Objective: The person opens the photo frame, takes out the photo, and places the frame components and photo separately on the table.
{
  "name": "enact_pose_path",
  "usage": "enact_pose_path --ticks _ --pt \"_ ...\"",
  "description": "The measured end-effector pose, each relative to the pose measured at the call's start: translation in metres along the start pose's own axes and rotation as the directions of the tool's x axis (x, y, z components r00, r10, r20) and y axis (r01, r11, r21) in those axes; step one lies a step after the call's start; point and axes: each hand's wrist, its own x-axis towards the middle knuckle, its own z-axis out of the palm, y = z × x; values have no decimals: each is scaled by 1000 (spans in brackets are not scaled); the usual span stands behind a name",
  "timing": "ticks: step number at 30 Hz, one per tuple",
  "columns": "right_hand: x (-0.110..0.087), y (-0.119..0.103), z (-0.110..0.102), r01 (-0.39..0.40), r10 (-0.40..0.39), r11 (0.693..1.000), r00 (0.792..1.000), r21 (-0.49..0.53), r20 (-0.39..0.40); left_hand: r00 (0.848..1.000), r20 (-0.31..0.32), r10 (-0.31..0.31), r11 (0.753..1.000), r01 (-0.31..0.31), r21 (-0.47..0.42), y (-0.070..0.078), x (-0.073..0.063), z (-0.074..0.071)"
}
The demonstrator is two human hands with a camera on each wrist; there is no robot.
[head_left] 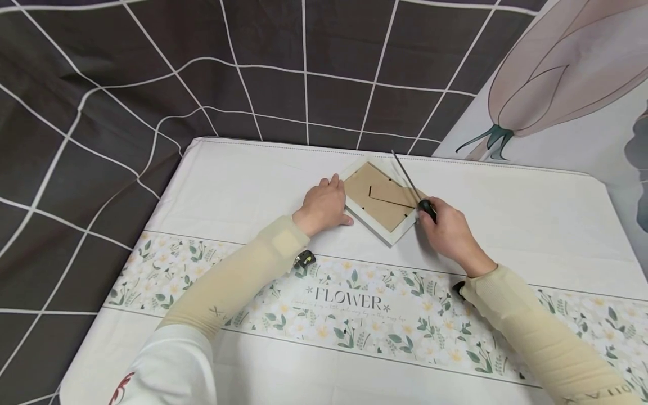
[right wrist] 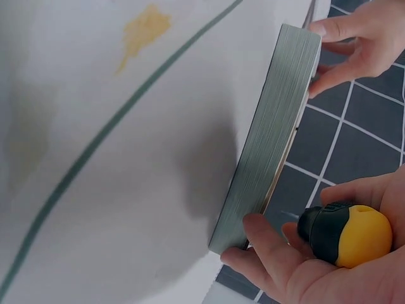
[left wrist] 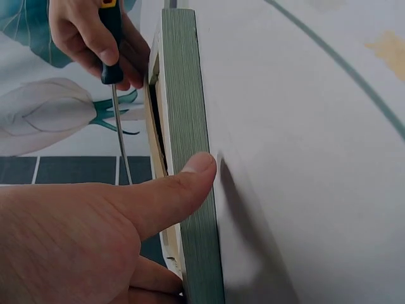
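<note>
A picture frame [head_left: 403, 229] lies back up on the table, with its brown backing board [head_left: 387, 211] and small black tabs showing. My left hand [head_left: 325, 205] grips its left corner; in the left wrist view the thumb presses the pale green side [left wrist: 183, 95]. My right hand [head_left: 451, 230] holds a screwdriver [head_left: 427, 209] at the right corner, its shaft pointing up and away over the frame. In the right wrist view, the black and yellow handle [right wrist: 364, 237] rests in the palm while fingertips touch the frame's side. A dark gap shows beside the board in the left wrist view.
A white tablecloth [head_left: 263, 185] with a floral band [head_left: 354, 329] reading FLOWER covers the table. Behind its far edge hangs a dark curtain [head_left: 273, 93] with white grid lines. A wall with a large flower print [head_left: 536, 95] stands at the right.
</note>
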Motion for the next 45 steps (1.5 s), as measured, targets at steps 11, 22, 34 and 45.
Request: enact_pose_path --ticks 11,22,34,45 --pt "5 1 -2 -20 21 1000 999 -18 50 1000 -2 -9 1000 9 30 5 -6 3" --pt "10 3 -1 -10 11 1000 999 -29 36 1000 -24 -13 996 15 91 14 -12 4" --pt "18 7 -1 43 -41 998 998 -50 41 996 -89 21 958 5 287 25 -16 11" --pt "26 6 -2 48 -45 997 998 -65 54 995 -96 4 939 29 343 31 -18 14"
